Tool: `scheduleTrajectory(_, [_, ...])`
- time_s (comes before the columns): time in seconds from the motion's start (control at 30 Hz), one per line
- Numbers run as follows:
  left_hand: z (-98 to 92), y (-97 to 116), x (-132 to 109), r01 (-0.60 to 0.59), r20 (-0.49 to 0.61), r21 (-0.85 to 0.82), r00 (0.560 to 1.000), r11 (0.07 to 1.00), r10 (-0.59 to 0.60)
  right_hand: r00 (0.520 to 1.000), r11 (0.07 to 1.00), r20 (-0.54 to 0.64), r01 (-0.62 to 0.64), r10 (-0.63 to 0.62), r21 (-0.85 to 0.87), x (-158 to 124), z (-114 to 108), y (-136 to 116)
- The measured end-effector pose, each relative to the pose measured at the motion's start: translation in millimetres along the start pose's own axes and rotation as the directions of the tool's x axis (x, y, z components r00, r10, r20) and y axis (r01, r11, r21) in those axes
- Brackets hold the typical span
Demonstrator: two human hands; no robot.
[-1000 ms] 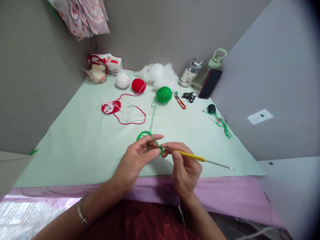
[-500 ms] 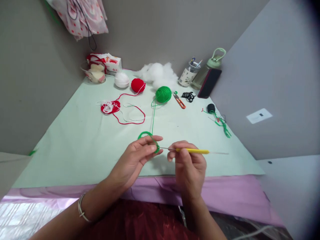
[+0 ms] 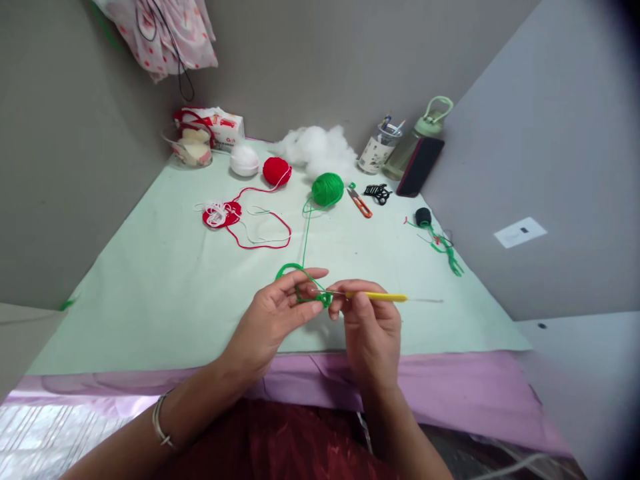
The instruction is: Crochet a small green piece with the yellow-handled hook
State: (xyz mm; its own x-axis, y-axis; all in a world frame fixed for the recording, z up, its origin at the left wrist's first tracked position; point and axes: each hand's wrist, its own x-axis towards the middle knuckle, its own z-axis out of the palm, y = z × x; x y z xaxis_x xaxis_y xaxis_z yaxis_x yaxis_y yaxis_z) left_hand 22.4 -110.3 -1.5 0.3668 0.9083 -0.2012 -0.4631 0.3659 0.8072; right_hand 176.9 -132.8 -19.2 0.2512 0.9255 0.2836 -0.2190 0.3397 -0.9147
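Observation:
My left hand [image 3: 273, 317] pinches a small green crochet piece [image 3: 320, 298] between thumb and fingers, with green yarn looped over its index finger. The strand runs up the table to a green yarn ball [image 3: 327, 189]. My right hand [image 3: 367, 327] grips a yellow-handled crochet hook [image 3: 380, 297], its metal tip set into the green piece and its far end pointing right. Both hands hover just above the near part of the pale green table cover [image 3: 165, 287].
Farther back lie a red yarn ball [image 3: 277, 171], a white ball [image 3: 245, 161], white stuffing [image 3: 317, 148], a red and white crochet piece [image 3: 220, 214], orange snips [image 3: 360, 202], a black clip [image 3: 377, 193], a black spool [image 3: 423, 217], a pen cup [image 3: 377, 150] and a bottle [image 3: 420, 137].
My right hand drew the hook back to the right, then pushed it left again into the green piece. The left hand stayed nearly still.

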Motion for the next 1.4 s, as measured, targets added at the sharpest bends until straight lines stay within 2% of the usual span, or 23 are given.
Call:
scheduleTrajectory(0.13, [-0.7,1.2,-0.5,-0.013,-0.001,0.018,1.000,1.000,0.013,0.999,0.996,0.042,-0.025,0.021,0.086,1.6,0.4,-3.8])
scheduleTrajectory(0.27, [-2.0,1.2,-0.6,-0.021,-0.007,0.046,1.000,0.999,0.021,0.999,0.999,0.048,0.004,-0.005,0.032,-1.3,-4.3,-6.5])
scheduleTrajectory(0.6, [-1.8,1.0,1.3,-0.076,-0.001,0.110,0.997,0.991,0.076,0.979,0.967,0.072,0.201,-0.191,-0.155,-8.5,-6.8,-10.5])
scheduleTrajectory(0.83, [-1.8,0.8,0.3,-0.090,-0.013,0.159,0.996,0.983,0.093,0.910,0.858,0.178,0.413,-0.375,-0.305,-9.8,-9.1,-7.8])
scheduleTrajectory(1.03, [-0.6,-0.2,-1.1,-0.226,-0.035,0.305,0.968,0.925,0.247,0.862,0.759,0.306,0.502,-0.403,-0.415,-11.5,-12.4,-10.2])
scheduleTrajectory(1.17, [-0.4,-3.1,-3.9,-0.353,-0.032,0.448,0.912,0.822,0.409,0.814,0.682,0.352,0.580,-0.462,-0.447,-9.3,-8.4,-11.5])
scheduleTrajectory(1.23, [0.1,-4.0,-5.2,-0.380,-0.036,0.496,0.889,0.781,0.456,0.788,0.634,0.364,0.615,-0.496,-0.468,-9.3,-7.6,-10.4])
scheduleTrajectory(1.3, [1.6,-3.6,-5.4,-0.336,-0.067,0.463,0.910,0.820,0.410,0.775,0.564,0.396,0.631,-0.493,-0.532,-11.0,-8.6,-7.8])
scheduleTrajectory(1.33, [2.4,-2.9,-5.1,-0.287,-0.088,0.399,0.933,0.871,0.348,0.770,0.513,0.413,0.634,-0.487,-0.578,-12.4,-9.4,-6.0])
scheduleTrajectory(1.4, [3.7,-0.7,-3.5,-0.132,-0.097,0.193,0.983,0.972,0.153,0.747,0.386,0.454,0.649,-0.485,-0.656,-15.5,-10.8,-2.5])
